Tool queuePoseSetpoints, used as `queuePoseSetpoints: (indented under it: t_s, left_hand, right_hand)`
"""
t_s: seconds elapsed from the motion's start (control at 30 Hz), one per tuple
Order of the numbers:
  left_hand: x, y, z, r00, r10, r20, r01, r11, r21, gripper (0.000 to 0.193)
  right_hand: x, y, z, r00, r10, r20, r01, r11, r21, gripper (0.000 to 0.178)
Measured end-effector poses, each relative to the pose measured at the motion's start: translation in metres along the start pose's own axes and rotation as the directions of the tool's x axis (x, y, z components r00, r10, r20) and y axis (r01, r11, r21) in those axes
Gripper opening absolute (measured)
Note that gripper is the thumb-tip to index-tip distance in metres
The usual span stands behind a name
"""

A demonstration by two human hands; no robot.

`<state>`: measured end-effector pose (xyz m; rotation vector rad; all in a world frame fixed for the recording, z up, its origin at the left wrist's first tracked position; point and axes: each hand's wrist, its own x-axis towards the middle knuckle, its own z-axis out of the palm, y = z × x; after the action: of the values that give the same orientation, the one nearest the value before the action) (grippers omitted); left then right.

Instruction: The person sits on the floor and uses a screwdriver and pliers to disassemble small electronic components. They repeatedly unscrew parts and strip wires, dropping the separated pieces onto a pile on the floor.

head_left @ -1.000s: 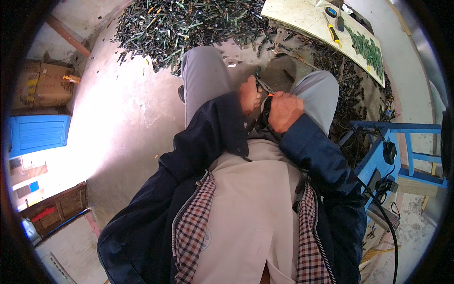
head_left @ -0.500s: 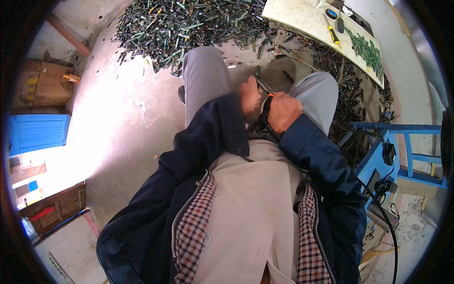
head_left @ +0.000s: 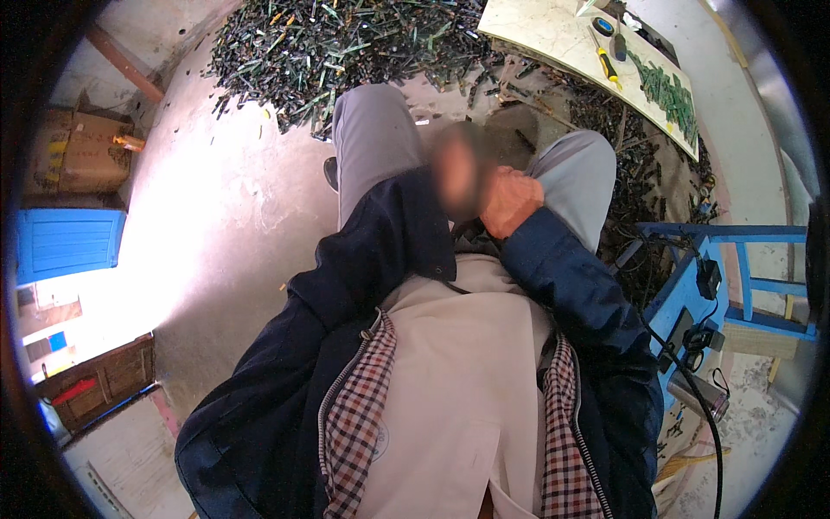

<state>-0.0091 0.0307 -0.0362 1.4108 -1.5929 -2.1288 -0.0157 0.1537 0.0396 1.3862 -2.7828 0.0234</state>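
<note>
Looking down from my head, I see my left hand (head_left: 454,169) and right hand (head_left: 512,201) close together, between my left knee (head_left: 373,121) and right knee (head_left: 584,169). A blur hides my left hand and the gap, so I can't tell how open my fingers are or what they hold. Anything small in there could slip, I think, if I squeeze crooked, and a finger could get pinched because my hands are so close. One loose dark strip (head_left: 525,138) lies just ahead of my right hand, on the floor (head_left: 251,199). The big heap of dark and green strips (head_left: 346,60) lies farther ahead, to the left. Some green strips (head_left: 666,95) sit on the pale board (head_left: 536,22), off to the right
</note>
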Motion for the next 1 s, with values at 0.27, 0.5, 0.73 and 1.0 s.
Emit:
queuePoseSetpoints:
  t_s: [0.27,0.5,0.73,1.0]
  left_hand:
    - [-0.011,0.007,-0.008,0.961,-0.177,0.214,0.209,0.968,-0.137,0.043]
    - [-0.016,0.008,-0.011,0.931,-0.166,0.324,0.243,0.946,-0.215,0.045]
    - [-0.023,0.013,-0.011,0.916,-0.191,0.353,0.284,0.93,-0.234,0.042]
    - [-0.011,0.002,-0.009,0.93,0.041,0.366,0.042,0.976,-0.215,0.034]
  right_hand:
    - [0.005,0.021,0.004,0.95,0.057,0.307,-0.131,0.966,0.224,0.022]
    - [0.013,0.066,-0.009,0.751,-0.245,0.613,-0.546,0.291,0.786,0.023]
    - [-0.001,0.052,-0.026,0.61,-0.375,0.698,-0.791,-0.237,0.565,0.029]
    - [-0.017,0.034,-0.008,0.769,-0.336,0.544,-0.618,-0.608,0.498,0.022]
